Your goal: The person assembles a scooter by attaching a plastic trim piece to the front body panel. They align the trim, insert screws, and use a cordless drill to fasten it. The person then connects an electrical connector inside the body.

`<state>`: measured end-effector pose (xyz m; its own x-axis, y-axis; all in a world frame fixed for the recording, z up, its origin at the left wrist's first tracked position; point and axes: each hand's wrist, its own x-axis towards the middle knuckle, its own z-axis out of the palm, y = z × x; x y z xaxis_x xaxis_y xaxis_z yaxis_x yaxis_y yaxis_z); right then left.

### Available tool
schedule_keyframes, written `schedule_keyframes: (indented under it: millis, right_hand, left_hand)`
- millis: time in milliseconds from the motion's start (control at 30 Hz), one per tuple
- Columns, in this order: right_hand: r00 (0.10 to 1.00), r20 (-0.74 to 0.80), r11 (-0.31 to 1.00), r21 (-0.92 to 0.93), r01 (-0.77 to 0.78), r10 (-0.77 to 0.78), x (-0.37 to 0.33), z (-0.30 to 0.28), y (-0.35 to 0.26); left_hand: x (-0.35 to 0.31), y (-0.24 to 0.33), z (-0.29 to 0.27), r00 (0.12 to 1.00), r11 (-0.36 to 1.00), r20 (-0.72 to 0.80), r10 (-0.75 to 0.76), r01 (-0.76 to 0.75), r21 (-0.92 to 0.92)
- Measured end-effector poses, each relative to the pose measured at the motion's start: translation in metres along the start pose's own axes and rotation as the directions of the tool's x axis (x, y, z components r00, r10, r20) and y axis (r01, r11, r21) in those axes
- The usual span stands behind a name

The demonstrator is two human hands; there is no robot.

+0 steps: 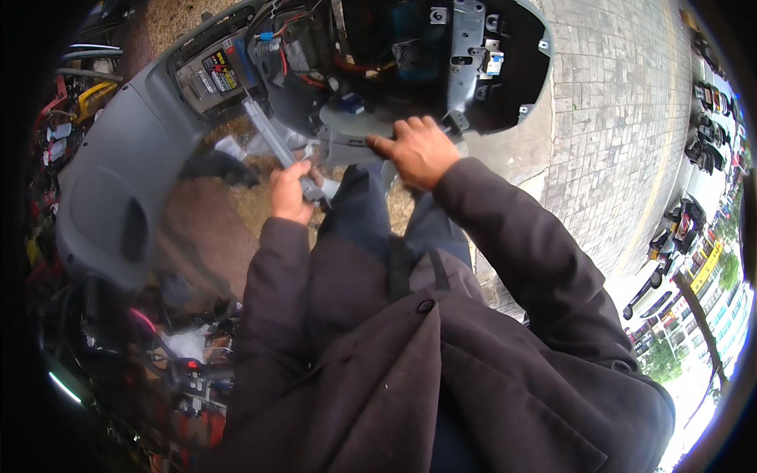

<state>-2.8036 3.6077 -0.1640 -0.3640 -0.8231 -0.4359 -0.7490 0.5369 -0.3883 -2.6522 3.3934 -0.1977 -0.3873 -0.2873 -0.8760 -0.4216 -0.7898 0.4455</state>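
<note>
My left hand (pixel 292 191) is closed around one end of a long, narrow grey strip (pixel 272 135). The strip slants up and left, its far end close to the battery with the yellow-marked label (pixel 217 76). At the near edge of the open grey vehicle body, my right hand (pixel 422 154) has its fingers curled over a grey panel edge (pixel 351 144), the thumb stretched to the left. Part of that grip is hidden under the hand. Beyond it lies the dark open compartment (pixel 378 87), with wires and a metal bracket (pixel 467 59) inside.
A curved grey body panel (pixel 118 169) rises at the left. Red, yellow and dark parts and tools (pixel 197 378) crowd the shadowed left side. Paving bricks (pixel 607 102) stretch along the right, with parked vehicles (pixel 706 134) farther off. My legs (pixel 359 213) stand right below the compartment.
</note>
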Motion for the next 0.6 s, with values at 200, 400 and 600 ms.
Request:
schedule_keyframes:
  millis: [200,400,600]
  right_hand:
    - [0.986,0.152,0.997,-0.009,-0.071,0.072,0.034,0.023,0.013]
    - [0.979,0.187,0.994,0.061,-0.095,0.082,0.054,0.033,0.013]
    - [0.970,0.222,0.988,0.093,-0.123,0.099,0.067,0.039,0.016]
  left_hand:
    - [0.017,-0.019,-0.007,0.988,0.997,-0.136,0.072,-0.070,0.019]
    - [0.033,-0.032,-0.010,0.986,0.998,-0.152,0.063,-0.061,0.022]
    - [0.045,-0.038,-0.010,0.986,0.997,-0.151,0.073,-0.068,0.039]
